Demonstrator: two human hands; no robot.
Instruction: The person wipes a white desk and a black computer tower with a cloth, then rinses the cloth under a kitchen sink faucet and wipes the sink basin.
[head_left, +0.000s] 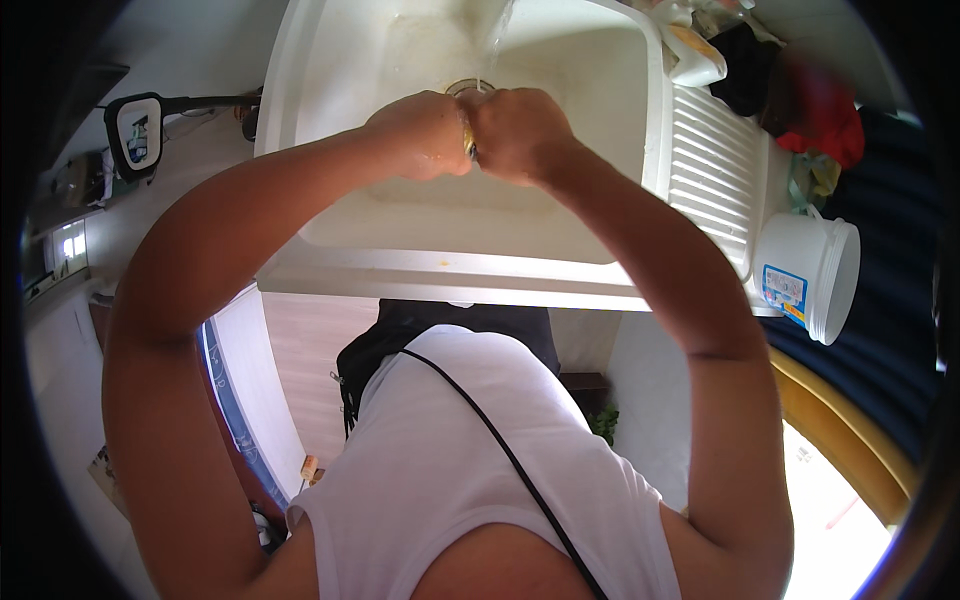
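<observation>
Over the white sink (480, 225), my left hand (420, 135) and my right hand (521, 136) are pressed together, both curled into fists. Between them shows a sliver of a small yellowish thing (469, 141); the fists cover the rest, so its kind cannot be made out. A thin stream of water (496, 37) falls from the top of the picture towards the fists. Just beyond my knuckles, part of the round metal drain (459, 86) is visible. The skin of my left hand looks wet.
Right of the basin is a ridged drainboard (709, 176). A white plastic bucket (795, 255) with a label lies tipped at its near corner. Bags and a red cloth (832, 120) crowd the far right. A black-framed mirror (135, 136) on an arm juts in at left.
</observation>
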